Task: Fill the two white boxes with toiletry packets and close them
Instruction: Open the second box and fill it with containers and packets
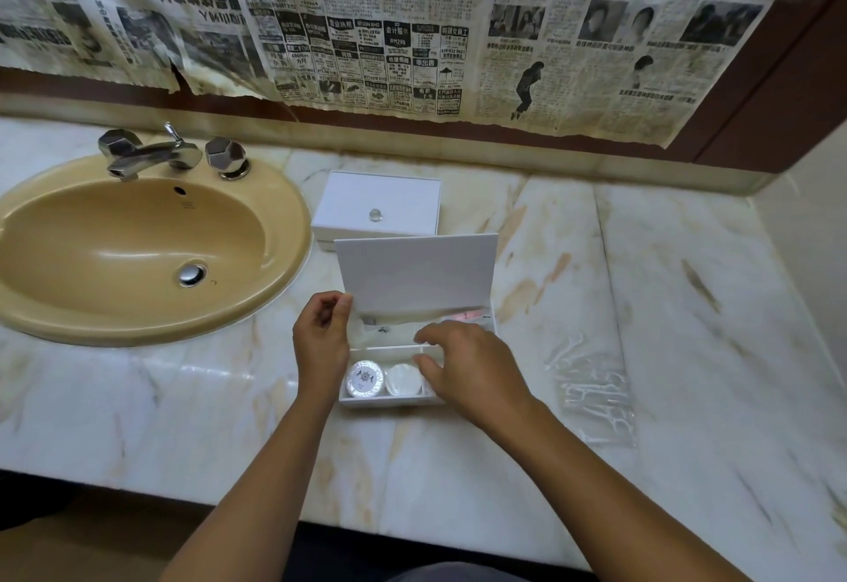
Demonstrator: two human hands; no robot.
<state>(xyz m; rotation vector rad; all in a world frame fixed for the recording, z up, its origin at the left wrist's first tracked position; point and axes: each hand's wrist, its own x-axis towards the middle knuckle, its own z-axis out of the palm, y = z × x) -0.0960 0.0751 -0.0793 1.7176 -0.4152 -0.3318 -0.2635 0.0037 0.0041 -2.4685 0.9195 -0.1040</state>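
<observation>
Low in the frame, two bare forearms reach up from the bottom edge over the marble counter [458, 480]. The right hand [467, 368] hovers over the front right of the open white box [389, 402], its fingers bent loosely above the compartments; whether it grips anything I cannot tell. The left hand [321, 334] sits at the box's left edge, fingers curled with thumb and forefinger pinched at the lower left corner of the raised lid [417, 272].

In the front compartment lie two round white packets [364, 379] side by side; behind the divider lie clear-wrapped packets [389, 329], one with a pink tint at the right end. Right of the box, well apart, lies an empty-looking clear plastic bag [591, 384].

Just behind the lid stands the second white box [380, 203], closed, with a small clear knob [375, 214]. At the left is a tan sink [137, 256] with chrome taps [169, 155]. Newspaper [412, 22] covers the wall along the top.
</observation>
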